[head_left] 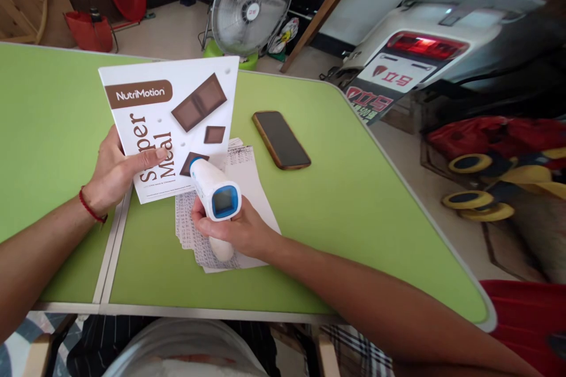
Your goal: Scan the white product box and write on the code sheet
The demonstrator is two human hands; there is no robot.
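My left hand [115, 169] grips a white card [198, 85] by its lower left edge, thumb across the front. The card stands tilted up, printed "NutriMotion Super Meal" with brown chocolate pieces. In my right hand [241, 227] is a white infrared thermometer [207, 179] with a blue-framed screen [225, 202] facing me. Its front end points at the card's lower right part; whether they touch I cannot tell. Beneath both hands lies a stack of papers [254, 194], some covered in small handwriting. A dark phone [283, 138] in a brown case rests to the right of the card.
The green table [354, 200] has a metal seam [112, 253] on the left and a rounded right corner. Beyond it stand a fan [252, 9] and a white scooter [424, 35] with a red tail light. A red chair [530, 318] is at lower right.
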